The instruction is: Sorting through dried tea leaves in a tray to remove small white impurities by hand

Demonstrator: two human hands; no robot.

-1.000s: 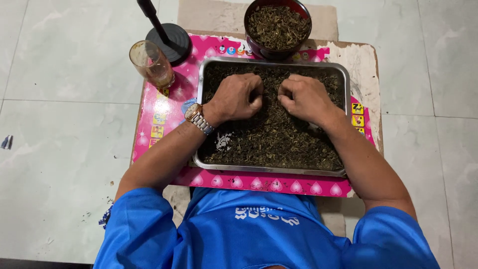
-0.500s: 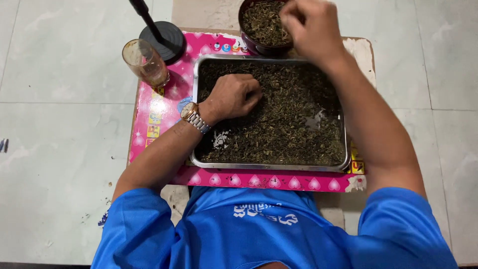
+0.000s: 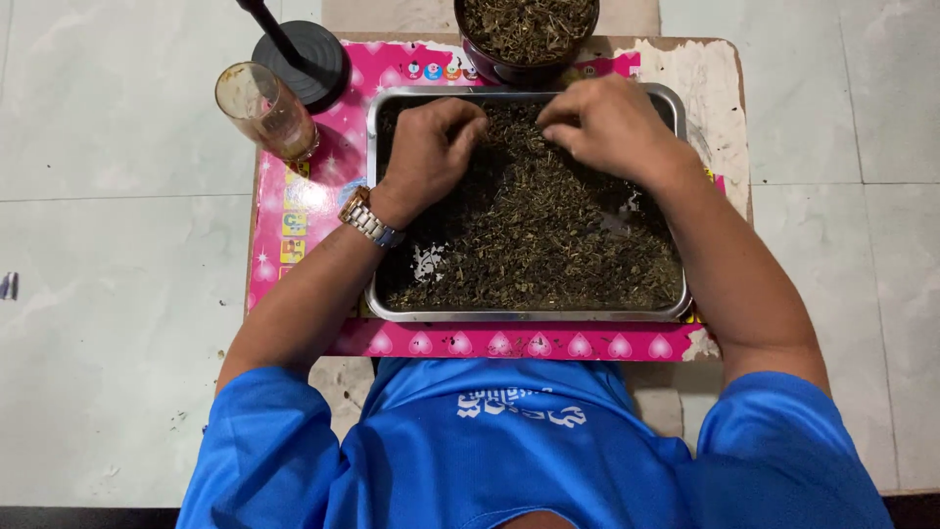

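Steel tray (image 3: 676, 304) of dried green-brown leaves (image 3: 539, 235) at centre of small worktop (image 3: 710, 78), on pink heart-print mat (image 3: 323, 157). Left hand (image 3: 431, 147) and right hand (image 3: 607, 122) at tray's far edge, apart, fingers curled, pinching into leaves. Dark bowl (image 3: 519, 71) of same leaves at far edge. Glass tumbler (image 3: 266, 110) and black round base (image 3: 304, 61) at far left corner. Mat's coloured picture squares (image 3: 292, 223) along left edge.

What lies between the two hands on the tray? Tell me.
In the head view, only a narrow strip of dried dark-green leaves lies between the left hand and the right hand, inside the metal tray.
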